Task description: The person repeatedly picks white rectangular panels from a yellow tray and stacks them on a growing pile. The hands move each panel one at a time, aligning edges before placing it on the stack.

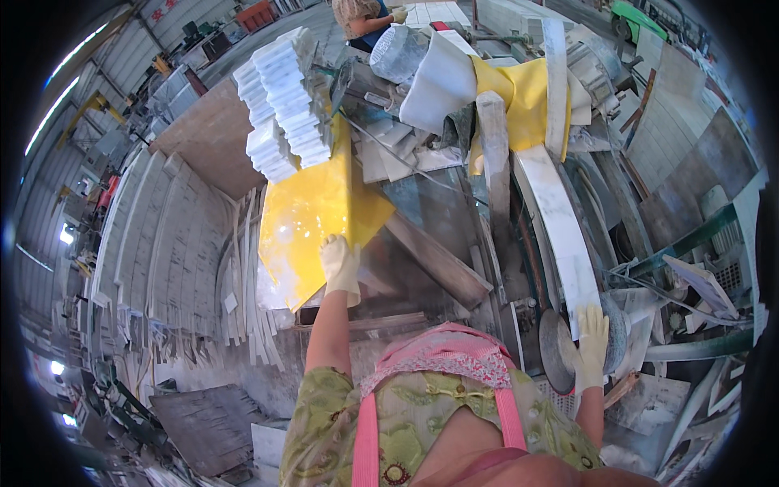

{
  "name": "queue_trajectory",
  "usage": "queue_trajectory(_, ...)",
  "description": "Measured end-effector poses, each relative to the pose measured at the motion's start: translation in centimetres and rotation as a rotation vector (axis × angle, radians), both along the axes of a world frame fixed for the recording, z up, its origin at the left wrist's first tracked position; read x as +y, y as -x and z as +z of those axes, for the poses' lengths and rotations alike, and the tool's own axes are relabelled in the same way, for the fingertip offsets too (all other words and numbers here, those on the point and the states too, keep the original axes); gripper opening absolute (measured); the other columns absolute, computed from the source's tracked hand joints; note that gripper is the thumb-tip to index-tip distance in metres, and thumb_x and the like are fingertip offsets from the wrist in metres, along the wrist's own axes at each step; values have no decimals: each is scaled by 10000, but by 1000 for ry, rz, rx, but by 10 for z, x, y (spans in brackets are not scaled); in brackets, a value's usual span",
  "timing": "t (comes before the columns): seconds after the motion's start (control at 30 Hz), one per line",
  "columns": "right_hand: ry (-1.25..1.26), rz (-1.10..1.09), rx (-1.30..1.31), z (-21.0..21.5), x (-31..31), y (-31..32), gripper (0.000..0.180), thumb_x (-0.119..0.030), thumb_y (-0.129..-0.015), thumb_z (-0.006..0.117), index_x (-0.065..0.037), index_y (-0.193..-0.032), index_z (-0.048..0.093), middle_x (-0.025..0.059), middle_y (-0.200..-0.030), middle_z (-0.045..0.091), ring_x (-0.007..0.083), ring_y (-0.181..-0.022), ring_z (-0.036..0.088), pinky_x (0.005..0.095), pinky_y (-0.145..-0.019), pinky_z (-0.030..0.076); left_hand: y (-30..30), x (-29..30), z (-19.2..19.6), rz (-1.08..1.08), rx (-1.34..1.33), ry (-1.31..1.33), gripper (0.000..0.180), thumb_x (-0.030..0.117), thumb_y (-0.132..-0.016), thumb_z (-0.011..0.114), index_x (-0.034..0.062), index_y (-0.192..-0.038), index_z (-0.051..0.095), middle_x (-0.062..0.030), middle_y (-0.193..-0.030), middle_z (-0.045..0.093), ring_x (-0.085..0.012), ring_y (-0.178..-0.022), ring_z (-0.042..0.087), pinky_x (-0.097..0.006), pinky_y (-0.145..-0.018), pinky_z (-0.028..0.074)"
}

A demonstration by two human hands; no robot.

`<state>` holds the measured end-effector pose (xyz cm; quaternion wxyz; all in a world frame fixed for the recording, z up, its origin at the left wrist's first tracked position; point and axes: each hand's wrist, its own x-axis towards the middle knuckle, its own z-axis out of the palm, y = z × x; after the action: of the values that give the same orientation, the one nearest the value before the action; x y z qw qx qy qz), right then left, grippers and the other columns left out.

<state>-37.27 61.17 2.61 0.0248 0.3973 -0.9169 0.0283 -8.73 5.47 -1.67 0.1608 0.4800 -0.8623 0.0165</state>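
Note:
Both my hands wear pale cream gloves. My left hand (339, 266) rests on the wet, shiny yellow sheet (304, 215), near its right edge, with slightly bent fingers and nothing visible in them. My right hand (591, 345) lies with fingers stretched out over the near end of a long white marble strip (560, 219). That strip runs away from me along a narrow bench. Two round grey discs (556, 351) flank the strip's near end, close to my right hand. Stacks of white stone pieces with stepped edges (288, 97) stand on the far part of the yellow sheet.
Long stone slabs (166, 235) lean in a row at left. A wooden beam (438, 260) slants between my hands. Another yellow sheet (519, 97) drapes over the machine ahead, beside a white slab (436, 81). A person (365, 20) works at the far side. Green bars (698, 239) cross at right.

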Motion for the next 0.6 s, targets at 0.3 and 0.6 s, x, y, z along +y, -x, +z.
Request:
queue_trajectory(0.3, 154, -97, 58, -16, -7, 2, 614, -170, -908, 652, -78, -1493, 489, 179, -1517, 492, 360, -1430, 427, 516, -1217, 281, -4, -3, -3, -13, -28, -44, 387, 333, -858, 732, -18, -1014, 686, -200, -1096, 660, -371, -1110, 601, -482, -977, 462)
queue_trajectory(0.6, 94, 138, 193, 12, -29, 21, 641, -84, -850, 663, 15, -1456, 481, 207, -1465, 525, 355, -1408, 454, 502, -1223, 292, -2, -2, -4, 16, -43, -21, 400, 354, -852, 740, -3, -1025, 689, -191, -1107, 659, -357, -1116, 603, -475, -973, 459)
